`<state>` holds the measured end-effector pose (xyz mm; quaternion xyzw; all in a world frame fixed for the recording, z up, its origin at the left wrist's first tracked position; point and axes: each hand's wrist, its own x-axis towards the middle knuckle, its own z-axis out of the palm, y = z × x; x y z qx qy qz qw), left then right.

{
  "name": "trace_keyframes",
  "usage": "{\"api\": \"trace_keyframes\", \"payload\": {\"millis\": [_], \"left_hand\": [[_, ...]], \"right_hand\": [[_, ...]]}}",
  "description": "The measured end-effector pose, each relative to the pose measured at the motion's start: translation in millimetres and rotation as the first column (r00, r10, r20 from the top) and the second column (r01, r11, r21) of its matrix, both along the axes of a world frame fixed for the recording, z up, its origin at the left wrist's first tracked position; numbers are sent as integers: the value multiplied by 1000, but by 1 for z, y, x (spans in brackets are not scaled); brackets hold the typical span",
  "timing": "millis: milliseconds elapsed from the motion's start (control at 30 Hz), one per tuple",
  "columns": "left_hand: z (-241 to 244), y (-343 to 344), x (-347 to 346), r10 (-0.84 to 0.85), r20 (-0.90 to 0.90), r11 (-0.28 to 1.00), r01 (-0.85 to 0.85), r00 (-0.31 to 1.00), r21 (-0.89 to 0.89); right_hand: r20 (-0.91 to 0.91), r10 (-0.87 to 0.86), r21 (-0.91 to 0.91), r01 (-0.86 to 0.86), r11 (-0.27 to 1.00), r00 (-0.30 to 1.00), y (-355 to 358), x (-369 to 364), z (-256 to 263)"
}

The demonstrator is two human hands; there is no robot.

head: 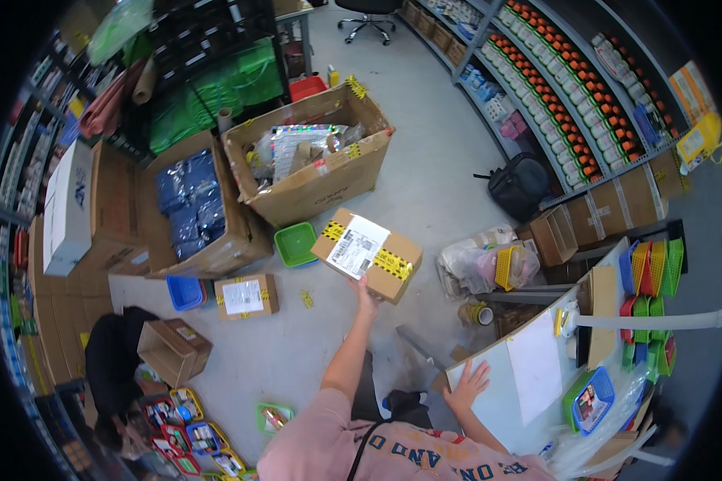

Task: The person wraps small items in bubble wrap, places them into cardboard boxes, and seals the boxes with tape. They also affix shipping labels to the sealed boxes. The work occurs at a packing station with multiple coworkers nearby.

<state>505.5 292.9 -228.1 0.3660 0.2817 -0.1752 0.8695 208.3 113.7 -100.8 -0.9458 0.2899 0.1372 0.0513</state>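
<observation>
My left hand holds a taped cardboard parcel by its near edge, fingers partly hidden beneath it. The parcel bears a white printed label and yellow-and-black tape. My right hand rests with spread fingers on the corner of the white table, holding nothing. On the floor to the left lies another taped cardboard box with a white label. Between that box and the held parcel, farther off, is a green plastic tray.
Large open cartons, one with mixed packaging and one with blue bags, stand ahead left. A person crouches at lower left by filled baskets. A black backpack leans near the bottle shelves. A tape roll lies near the table.
</observation>
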Motion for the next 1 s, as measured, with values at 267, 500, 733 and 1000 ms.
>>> {"api": "trace_keyframes", "payload": {"millis": [267,500,733,1000], "left_hand": [[-93,-61,97,98,-293,994,-82,951,68],[-126,-30,50,472,-202,848,-379,858,371],[-55,-28,-4,244,-153,727,-76,958,682],[78,-170,-48,-756,263,400,104,600,911]], "right_hand": [[20,71,-4,-71,997,997,-9,4,1],[59,68,29,-70,997,996,-6,0,-4],[15,13,86,-14,996,1000,-9,-1,-3],[155,-40,379,-22,925,987,-36,-2,38]]}}
